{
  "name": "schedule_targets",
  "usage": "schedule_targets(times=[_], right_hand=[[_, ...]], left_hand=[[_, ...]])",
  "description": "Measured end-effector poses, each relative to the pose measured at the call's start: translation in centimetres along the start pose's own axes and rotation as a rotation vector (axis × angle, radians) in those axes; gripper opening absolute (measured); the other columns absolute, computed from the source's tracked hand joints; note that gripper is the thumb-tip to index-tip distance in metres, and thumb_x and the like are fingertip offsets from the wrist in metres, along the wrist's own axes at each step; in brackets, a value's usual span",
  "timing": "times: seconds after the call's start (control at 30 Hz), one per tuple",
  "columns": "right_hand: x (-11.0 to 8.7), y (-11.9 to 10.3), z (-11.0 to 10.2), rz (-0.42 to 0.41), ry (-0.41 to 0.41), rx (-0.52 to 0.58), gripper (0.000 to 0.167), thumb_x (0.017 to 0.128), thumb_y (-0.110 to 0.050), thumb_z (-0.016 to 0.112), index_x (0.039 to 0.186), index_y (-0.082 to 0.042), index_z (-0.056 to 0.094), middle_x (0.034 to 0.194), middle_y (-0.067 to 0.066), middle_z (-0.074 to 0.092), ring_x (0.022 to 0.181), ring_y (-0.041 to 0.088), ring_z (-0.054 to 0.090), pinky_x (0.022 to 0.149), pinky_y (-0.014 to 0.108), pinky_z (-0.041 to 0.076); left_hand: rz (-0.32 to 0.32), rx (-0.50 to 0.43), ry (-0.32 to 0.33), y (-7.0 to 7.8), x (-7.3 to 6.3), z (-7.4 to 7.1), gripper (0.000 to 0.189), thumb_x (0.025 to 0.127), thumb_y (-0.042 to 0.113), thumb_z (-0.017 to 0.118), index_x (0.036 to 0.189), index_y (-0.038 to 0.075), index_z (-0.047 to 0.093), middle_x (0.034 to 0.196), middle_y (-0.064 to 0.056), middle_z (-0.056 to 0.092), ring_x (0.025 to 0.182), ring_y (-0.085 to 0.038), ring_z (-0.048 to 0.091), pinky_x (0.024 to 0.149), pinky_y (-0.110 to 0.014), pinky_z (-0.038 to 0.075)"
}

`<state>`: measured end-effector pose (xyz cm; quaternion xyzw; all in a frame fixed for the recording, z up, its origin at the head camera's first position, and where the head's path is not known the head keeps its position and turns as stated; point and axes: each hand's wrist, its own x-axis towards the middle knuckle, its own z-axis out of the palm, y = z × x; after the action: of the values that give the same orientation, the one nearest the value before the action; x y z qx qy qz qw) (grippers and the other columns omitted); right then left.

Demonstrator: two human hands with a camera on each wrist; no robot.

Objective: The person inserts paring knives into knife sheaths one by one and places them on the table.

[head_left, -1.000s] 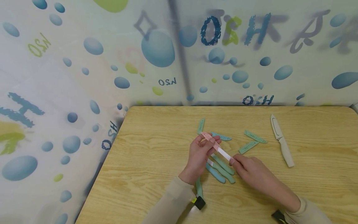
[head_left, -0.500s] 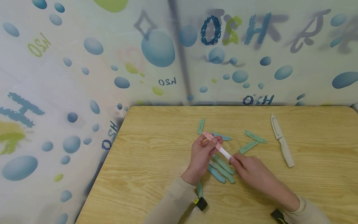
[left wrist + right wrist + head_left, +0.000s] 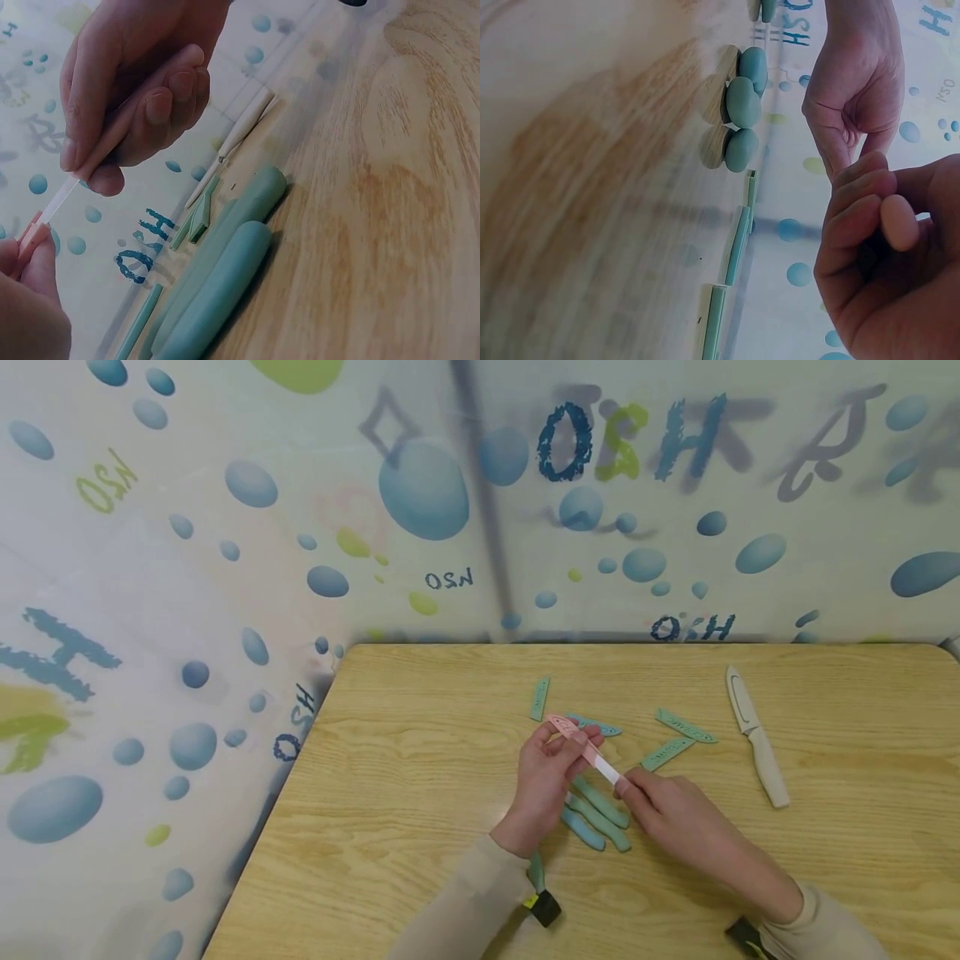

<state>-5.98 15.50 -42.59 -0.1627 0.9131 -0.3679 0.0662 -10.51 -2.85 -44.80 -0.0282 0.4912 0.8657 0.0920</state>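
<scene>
My left hand (image 3: 536, 789) pinches a pink blade sheath (image 3: 562, 725) between thumb and fingers. My right hand (image 3: 678, 818) grips the pink handle (image 3: 124, 120) of a knife, its fingers wrapped round it. Between the two hands a short stretch of white blade (image 3: 606, 770) shows; the rest of it is inside the sheath. Below them on the table lie knives with green handles (image 3: 600, 802) and a blue handle (image 3: 583, 831), their blades mostly hidden by the left hand. A further green handle (image 3: 536, 870) is partly covered by the left wrist.
Green sheaths (image 3: 686, 725) (image 3: 666, 753) lie beyond the right hand. Another green sheath (image 3: 540, 697) and a blue sheath (image 3: 603, 728) are behind the left hand. An off-white knife (image 3: 765, 760) lies at the right. A patterned curtain (image 3: 420, 568) borders the wooden table (image 3: 375, 735).
My left hand has shifted slightly right, toward the right hand, with the pink sheath. Less white blade shows between them. The right hand has stayed nearly still.
</scene>
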Motion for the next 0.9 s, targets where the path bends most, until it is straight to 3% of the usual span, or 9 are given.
schedule_targets(times=[0.23,0.57,0.9], right_hand=[[0.15,0.09,0.03,-0.014,0.01,-0.005,0.021,0.11,-0.023,0.053,0.1,-0.011,0.068,0.062,-0.01,0.042,0.048,0.004,0.034,0.042,0.023,0.034],[0.32,-0.02,-0.08,-0.034,0.021,-0.001,0.02,0.11,-0.022,0.054,0.099,-0.011,0.067,0.061,-0.01,0.041,0.049,0.003,0.033,0.043,0.023,0.033],[0.61,-0.19,-0.04,-0.044,0.025,-0.002,0.021,0.11,-0.021,0.054,0.097,-0.01,0.067,0.061,-0.011,0.041,0.049,0.003,0.033,0.043,0.023,0.033]], left_hand=[[0.005,-0.004,-0.005,-0.28,0.0,0.18,0.023,0.101,-0.002,0.062,0.121,-0.01,0.053,0.117,-0.026,0.072,0.108,-0.028,0.073,0.099,-0.038,0.057],[0.02,-0.013,-0.011,-0.31,-0.19,0.46,0.029,0.102,-0.001,0.062,0.126,-0.013,0.051,0.113,-0.019,0.074,0.109,-0.026,0.073,0.1,-0.038,0.057],[0.002,-0.016,0.001,-0.65,-0.25,0.49,0.029,0.102,-0.002,0.062,0.127,-0.013,0.052,0.118,-0.026,0.071,0.106,-0.025,0.074,0.099,-0.037,0.057]])
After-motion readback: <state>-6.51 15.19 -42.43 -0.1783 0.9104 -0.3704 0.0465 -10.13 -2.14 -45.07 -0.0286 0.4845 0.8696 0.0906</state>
